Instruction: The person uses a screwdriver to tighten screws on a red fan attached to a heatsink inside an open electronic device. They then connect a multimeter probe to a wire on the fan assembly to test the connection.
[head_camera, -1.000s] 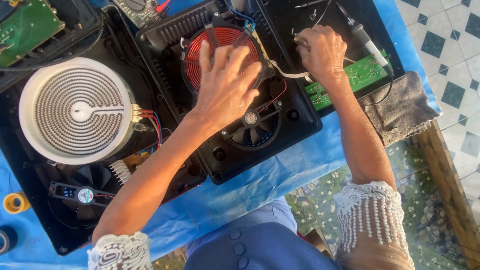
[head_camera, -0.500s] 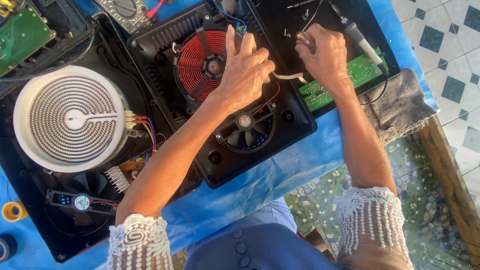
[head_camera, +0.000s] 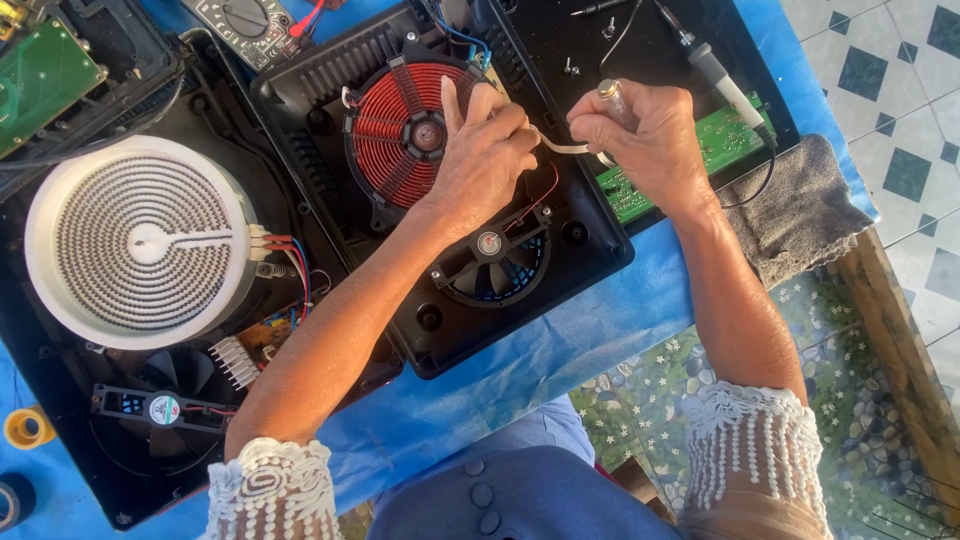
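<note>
Copper-red wound coil (head_camera: 400, 135) is lying under the left hand (head_camera: 485, 155), whose fingertips are pinching a pale flat ribbon cable (head_camera: 562, 146). That cable is running rightward to the right hand (head_camera: 645, 140), which is fisted around a metal-tipped tool handle (head_camera: 612, 97), upright above the green circuit board (head_camera: 725, 150).

Person seen from above: both forearms are bare below the elbow, and each sleeve ends in a white lace cuff, the left sleeve (head_camera: 268, 490) and the right sleeve (head_camera: 757, 450) alike trimmed with rows of small beaded fringe. The garment front (head_camera: 490, 490) is grey-blue cloth bearing a curved line of round covered buttons.
</note>
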